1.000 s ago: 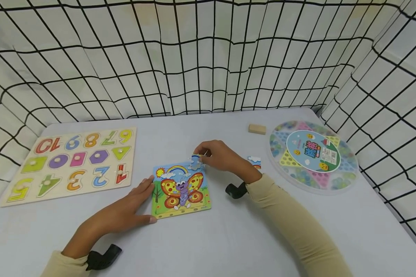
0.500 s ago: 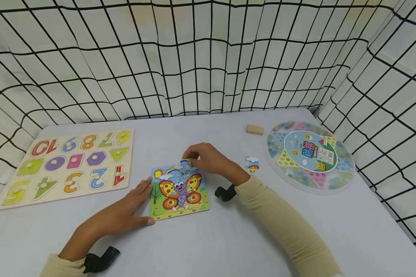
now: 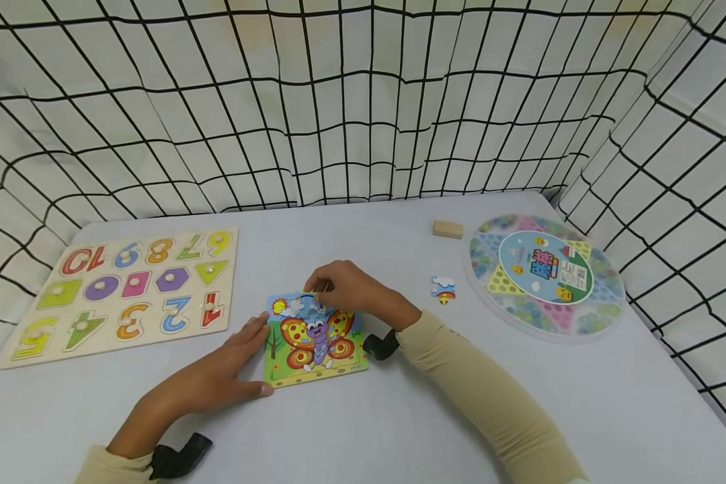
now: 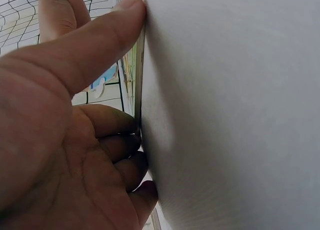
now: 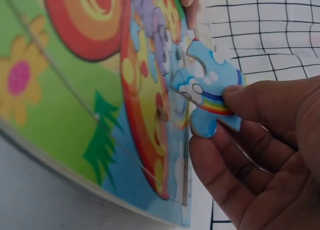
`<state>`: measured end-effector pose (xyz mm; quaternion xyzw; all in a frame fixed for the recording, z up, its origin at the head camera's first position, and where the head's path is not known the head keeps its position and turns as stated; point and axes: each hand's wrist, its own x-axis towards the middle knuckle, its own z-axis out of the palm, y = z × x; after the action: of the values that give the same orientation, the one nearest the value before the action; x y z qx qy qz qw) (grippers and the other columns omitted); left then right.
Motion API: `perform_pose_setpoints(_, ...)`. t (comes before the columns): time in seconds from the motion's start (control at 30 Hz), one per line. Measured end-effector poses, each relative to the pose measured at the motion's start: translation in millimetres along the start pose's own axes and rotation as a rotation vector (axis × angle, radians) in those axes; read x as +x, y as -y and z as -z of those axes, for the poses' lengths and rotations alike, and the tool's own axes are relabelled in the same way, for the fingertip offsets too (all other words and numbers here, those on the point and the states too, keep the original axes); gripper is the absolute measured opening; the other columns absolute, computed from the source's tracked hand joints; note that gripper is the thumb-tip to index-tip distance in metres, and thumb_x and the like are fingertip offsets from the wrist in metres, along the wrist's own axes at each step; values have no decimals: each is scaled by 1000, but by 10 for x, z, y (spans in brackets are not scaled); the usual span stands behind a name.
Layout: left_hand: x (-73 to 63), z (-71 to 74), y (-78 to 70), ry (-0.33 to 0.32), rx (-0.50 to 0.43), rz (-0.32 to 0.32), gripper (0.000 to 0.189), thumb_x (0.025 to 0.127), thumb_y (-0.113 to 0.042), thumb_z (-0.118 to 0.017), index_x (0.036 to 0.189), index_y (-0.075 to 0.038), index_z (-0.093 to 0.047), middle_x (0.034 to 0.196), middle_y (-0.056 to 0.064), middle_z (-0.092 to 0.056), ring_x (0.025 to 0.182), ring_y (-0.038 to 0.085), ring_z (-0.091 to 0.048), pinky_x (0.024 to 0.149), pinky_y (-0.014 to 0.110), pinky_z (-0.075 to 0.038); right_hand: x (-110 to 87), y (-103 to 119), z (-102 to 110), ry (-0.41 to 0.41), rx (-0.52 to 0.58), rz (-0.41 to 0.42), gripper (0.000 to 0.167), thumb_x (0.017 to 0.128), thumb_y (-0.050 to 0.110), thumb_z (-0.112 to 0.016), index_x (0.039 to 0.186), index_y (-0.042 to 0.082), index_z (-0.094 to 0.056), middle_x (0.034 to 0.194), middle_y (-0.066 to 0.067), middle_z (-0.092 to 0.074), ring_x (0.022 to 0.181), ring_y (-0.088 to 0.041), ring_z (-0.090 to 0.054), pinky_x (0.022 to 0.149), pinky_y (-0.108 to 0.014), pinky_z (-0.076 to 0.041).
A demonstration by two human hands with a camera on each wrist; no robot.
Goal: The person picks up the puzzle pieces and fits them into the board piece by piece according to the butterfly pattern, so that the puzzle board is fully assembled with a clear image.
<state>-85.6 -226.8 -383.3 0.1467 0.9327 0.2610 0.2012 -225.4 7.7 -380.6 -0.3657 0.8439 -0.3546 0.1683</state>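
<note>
My right hand (image 3: 352, 289) pinches a blue jigsaw piece (image 5: 212, 84) with a rainbow and clouds, thumb on its printed face. It is over the upper part of the butterfly jigsaw board (image 3: 278, 375), a small square puzzle. In the right wrist view the piece is tilted, its knobs close to the picture. My left hand (image 3: 218, 376) lies along the board's left side, fingertips at the edge and thumb at the lower left corner. The left wrist view shows the thumb and fingers against the board's edge.
A loose jigsaw piece (image 3: 444, 289) lies to the right. Beyond it are a wooden block (image 3: 448, 229) and a round board game (image 3: 559, 312) in clear wrap. On the left lies a wooden number-and-shape board (image 3: 111, 317). Black netting (image 3: 372, 104) hangs behind the white table (image 3: 399, 423).
My right hand has moved left with the jigsaw piece, from the board's upper right corner to above its upper middle. The left hand stays at the board's left edge.
</note>
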Motion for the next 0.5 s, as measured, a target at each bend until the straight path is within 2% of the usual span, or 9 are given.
perform_pose_setpoints(0.23,-6,-19,0,2,0,-5,100,83,-52,-71,153,-1,-23,163,11,-5,145,41,-5,110,62,-19,5,-9,-41,13,-35,-51,16,94,7,-64,109,7,-71,98,1,-68,89,-9,-61,78,-18,-50)
perform_pose_setpoints(0.5,-14,-7,11,-2,12,-15,100,82,-50,-72,152,1,-24,162,13,-6,145,41,-6,111,61,-20,43,7,-88,36,-109,-30,22,91,10,-70,113,7,-70,103,-1,-64,90,-12,-56,80,-18,-47)
